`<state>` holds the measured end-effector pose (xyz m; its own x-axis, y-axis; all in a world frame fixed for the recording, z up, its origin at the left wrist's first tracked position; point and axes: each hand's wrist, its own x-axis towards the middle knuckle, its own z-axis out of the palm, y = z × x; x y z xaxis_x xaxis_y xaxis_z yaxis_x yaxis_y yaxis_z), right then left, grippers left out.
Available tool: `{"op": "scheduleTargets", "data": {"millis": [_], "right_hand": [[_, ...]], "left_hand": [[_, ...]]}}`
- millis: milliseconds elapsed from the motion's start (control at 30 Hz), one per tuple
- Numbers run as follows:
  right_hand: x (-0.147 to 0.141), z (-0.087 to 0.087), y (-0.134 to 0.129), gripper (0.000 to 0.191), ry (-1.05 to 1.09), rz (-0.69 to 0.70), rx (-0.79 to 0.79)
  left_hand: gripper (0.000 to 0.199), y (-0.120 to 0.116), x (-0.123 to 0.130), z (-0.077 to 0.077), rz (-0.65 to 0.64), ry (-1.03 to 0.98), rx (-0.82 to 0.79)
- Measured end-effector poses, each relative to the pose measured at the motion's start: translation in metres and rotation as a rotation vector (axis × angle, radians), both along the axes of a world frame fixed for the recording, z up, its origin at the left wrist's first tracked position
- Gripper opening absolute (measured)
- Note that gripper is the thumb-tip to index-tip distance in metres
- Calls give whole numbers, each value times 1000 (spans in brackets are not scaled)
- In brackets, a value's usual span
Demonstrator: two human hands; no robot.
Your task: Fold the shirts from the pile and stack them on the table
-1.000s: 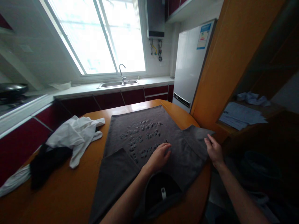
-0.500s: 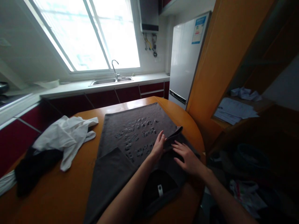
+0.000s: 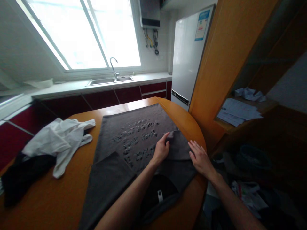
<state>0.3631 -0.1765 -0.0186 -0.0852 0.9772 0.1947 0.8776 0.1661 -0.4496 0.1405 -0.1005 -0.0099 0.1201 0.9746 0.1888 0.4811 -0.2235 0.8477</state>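
A dark grey shirt (image 3: 129, 124) with raised dark lettering lies spread on the wooden table (image 3: 64, 195), its neck opening and white label towards me. Its right sleeve lies flat, folded inward over the body. My left hand (image 3: 161, 149) rests on the shirt beside the lettering, at the inner end of that sleeve, thumb and fingers apart. Fingers spread, my right hand (image 3: 200, 159) touches the sleeve's outer edge near the table's right rim. The left sleeve is also folded inward over the shirt.
A white garment (image 3: 57, 137) and a black one (image 3: 28, 175) lie heaped on the table's left side. Beyond the table are a counter with a sink (image 3: 103, 81) and a fridge (image 3: 185, 57). Papers (image 3: 237, 111) sit on a shelf at the right.
The right sleeve, raised in a fold before, now lies flatter across the shirt. My right hand has moved outward to its edge, while my left hand stays near its inner end. The view has shifted slightly.
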Motion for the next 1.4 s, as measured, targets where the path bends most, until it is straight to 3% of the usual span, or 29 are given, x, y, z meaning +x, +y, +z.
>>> {"op": "scheduleTargets", "data": {"millis": [100, 233, 367, 467, 567, 700, 900, 1000, 1133, 1267, 1400], "right_hand": [[7, -7, -4, 56, -125, -21, -113], [12, -14, -8, 56, -166, -50, -165], [20, -11, 3, 56, -90, -48, -179], [30, 5, 31, 57, -31, -93, -118], [34, 22, 75, 57, -6, -120, -44], [12, 28, 122, 58, -54, 7, -39], [-31, 0, 135, 63, -182, 205, -98], [-32, -10, 133, 66, -225, 218, -120], [-27, -6, 133, 69, -252, 177, -104], [-34, 4, 129, 68, -242, 176, -59], [-56, 5, 119, 66, -252, 255, -46]], "left_hand": [[41, 5, -1, -2, -24, 51, 14], [41, 5, -2, 0, -71, 116, 46], [42, -7, -7, 2, 3, 398, 79], [44, -16, -11, 0, 100, 576, 98], [45, -21, -16, 2, 106, 625, 127], [49, -25, -29, 10, 103, 596, 139], [46, -36, -84, 30, 256, 508, 181], [43, -45, -129, 40, 346, 443, 210], [44, -67, -192, 48, 428, 303, 155], [46, -92, -234, 42, 570, 301, 33], [46, -104, -239, 24, 476, 420, 59]]}}
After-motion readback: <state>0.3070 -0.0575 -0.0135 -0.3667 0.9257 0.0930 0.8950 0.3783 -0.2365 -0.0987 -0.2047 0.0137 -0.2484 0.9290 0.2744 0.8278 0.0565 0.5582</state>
